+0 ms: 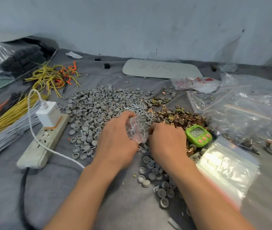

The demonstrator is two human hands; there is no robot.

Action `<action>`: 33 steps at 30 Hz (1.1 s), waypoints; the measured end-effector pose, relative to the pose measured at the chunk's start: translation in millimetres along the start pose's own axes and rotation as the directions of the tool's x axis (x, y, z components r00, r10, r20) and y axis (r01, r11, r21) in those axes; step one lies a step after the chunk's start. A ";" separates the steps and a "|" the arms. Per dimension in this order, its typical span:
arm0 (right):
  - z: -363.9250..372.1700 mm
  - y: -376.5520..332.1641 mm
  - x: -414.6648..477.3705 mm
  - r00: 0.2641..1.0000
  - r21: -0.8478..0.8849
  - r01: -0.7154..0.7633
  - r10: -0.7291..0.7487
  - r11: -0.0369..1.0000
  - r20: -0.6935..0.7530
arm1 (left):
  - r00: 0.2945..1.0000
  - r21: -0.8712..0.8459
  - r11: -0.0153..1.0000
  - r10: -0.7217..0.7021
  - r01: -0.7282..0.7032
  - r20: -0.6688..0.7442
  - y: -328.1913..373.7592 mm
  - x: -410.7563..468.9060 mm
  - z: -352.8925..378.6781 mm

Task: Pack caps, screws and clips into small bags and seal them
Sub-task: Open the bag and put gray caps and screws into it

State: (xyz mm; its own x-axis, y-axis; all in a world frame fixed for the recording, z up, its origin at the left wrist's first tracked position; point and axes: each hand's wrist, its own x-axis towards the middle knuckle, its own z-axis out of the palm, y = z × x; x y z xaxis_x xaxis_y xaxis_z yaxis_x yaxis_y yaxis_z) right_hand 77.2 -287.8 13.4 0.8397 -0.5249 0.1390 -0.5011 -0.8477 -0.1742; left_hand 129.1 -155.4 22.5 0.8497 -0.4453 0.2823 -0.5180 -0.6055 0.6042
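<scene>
Nearest, between the two forearms, round grey plastic caps point(151, 176) lie scattered on the grey cloth-covered worktop point(65, 188), nearer and to the left of the green digital timer point(198, 135). A stack of empty clear zip bags point(226, 166) lies just nearer and to the right of the timer.

Just left of the timer, the right hand point(166, 141) sits knuckles-up with its fingers curled down out of sight. I cannot tell whether they grasp anything. Further left of the timer, the left hand point(117, 143) has its fingers wrapped round a small clear zip bag with a red seal line point(136, 130), which sits between the two hands.

Far left of the timer is a beige power strip point(43, 143) with a white charger point(48, 113) plugged in. Directly beyond the timer is a heap of brass-coloured metal clips point(178, 117). Beyond it to the left are a pile of silver screws point(140, 108) and the broad grey cap heap point(90, 110). Filled clear bags point(251, 117) are piled to the right of the timer.
</scene>
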 end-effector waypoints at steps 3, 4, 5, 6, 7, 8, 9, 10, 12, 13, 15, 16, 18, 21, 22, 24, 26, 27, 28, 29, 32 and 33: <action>-1.1 1.4 -1.5 0.999 0.006 -0.022 0.022 1.000 0.038 | 0.999 -0.013 1.000 -0.004 0.005 0.033 -2.7 -3.8 -3.6; -1.9 2.5 -3.0 0.999 0.000 -0.022 0.022 1.000 0.039 | 0.999 -0.015 1.000 -0.001 0.001 0.047 -3.7 -5.3 -3.7; -3.3 4.3 -4.7 0.999 0.000 -0.026 0.026 1.000 0.032 | 0.998 -0.014 1.000 0.003 -0.003 0.057 -4.0 -6.5 -3.3; -4.2 6.7 -6.0 0.999 0.023 -0.036 0.036 0.999 0.014 | 0.998 -0.014 1.000 0.007 -0.006 0.060 -4.5 -7.1 -2.8; -5.5 9.6 -7.5 0.998 0.075 -0.053 0.055 0.996 -0.016 | 0.998 -0.015 1.000 0.008 -0.007 0.062 -5.2 -6.8 -2.1; -6.9 13.0 -8.8 0.995 0.158 -0.065 0.076 0.985 -0.065 | 0.998 -0.017 1.000 0.006 -0.004 0.066 -5.5 -6.4 -1.5; -9.2 16.0 -10.4 0.989 0.265 -0.060 0.094 0.962 -0.118 | 0.998 -0.017 1.000 0.001 0.000 0.070 -5.6 -5.7 -0.8; -10.8 18.3 -11.8 0.983 0.383 -0.037 0.103 0.923 -0.153 | 0.997 -0.013 1.000 0.001 0.000 0.073 -5.7 -5.2 0.5; -15.3 19.2 -13.8 0.983 0.564 0.034 0.074 0.825 -0.167 | 0.998 0.000 1.000 0.018 -0.018 0.065 -5.9 -4.3 4.4; -18.1 18.4 -14.7 0.985 0.621 0.067 0.045 0.781 -0.164 | 0.998 0.001 1.000 0.029 -0.029 0.055 -5.8 -3.8 6.1; -23.9 14.7 -16.7 0.990 0.711 0.107 -0.013 0.695 -0.137 | 0.998 -0.004 0.999 0.039 -0.039 0.052 -4.9 -3.6 7.5; -26.1 12.8 -17.2 0.992 0.745 0.116 -0.041 0.657 -0.118 | 0.998 -0.012 0.999 0.043 -0.042 0.056 -4.2 -3.5 7.6; -28.8 10.0 -17.8 0.992 0.773 0.125 -0.088 0.622 -0.090 | 0.996 -0.055 0.997 0.067 -0.063 0.067 -1.9 -4.4 6.6; -33.6 4.5 -17.7 0.983 0.751 0.178 -0.147 0.636 -0.108 | 0.990 -0.156 0.982 0.122 -0.111 0.063 4.7 -7.7 3.7; -36.2 1.5 -17.8 0.975 0.750 0.207 -0.195 0.628 -0.107 | 0.990 -0.184 0.976 0.129 -0.117 0.054 6.3 -8.8 2.1; -42.0 -3.5 -17.7 0.955 0.754 0.236 -0.289 0.613 -0.065 | 0.993 -0.241 0.965 0.112 -0.101 0.032 7.3 -10.5 -1.4; -46.9 -5.6 -15.7 0.930 0.732 0.255 -0.368 0.632 -0.006 | 0.997 -0.286 0.955 0.080 -0.074 0.009 5.5 -10.7 -4.0; -48.1 -6.0 -14.6 0.919 0.721 0.267 -0.394 0.640 0.009 | 0.997 -0.303 0.950 0.073 -0.071 -0.004 4.1 -10.5 -4.8; -48.7 -6.4 -13.8 0.919 0.724 0.268 -0.395 0.636 0.007 | 0.997 -0.319 0.945 0.069 -0.071 -0.017 3.3 -10.5 -5.8; -49.5 -6.8 -13.4 0.931 0.747 0.252 -0.366 0.615 -0.013 | 0.998 -0.334 0.940 0.061 -0.067 -0.028 2.4 -10.0 -6.4; -53.0 -2.2 -9.2 0.985 0.884 0.162 -0.119 0.439 -0.121 | 0.997 -0.416 0.909 0.001 -0.032 -0.076 -0.9 -6.4 -8.9; -53.1 1.2 -6.8 0.990 0.895 0.129 -0.011 0.427 -0.137 | 0.995 -0.465 0.885 -0.026 -0.022 -0.097 -2.4 -4.5 -10.0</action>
State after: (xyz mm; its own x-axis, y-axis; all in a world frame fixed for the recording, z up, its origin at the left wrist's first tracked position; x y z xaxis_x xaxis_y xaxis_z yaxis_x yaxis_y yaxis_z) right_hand 59.8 -289.3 64.0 0.8083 -0.5213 0.2736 0.0815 -0.3612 -0.9289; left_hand 127.6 -145.4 27.2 0.8685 -0.3632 0.3374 -0.4317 -0.2195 0.8749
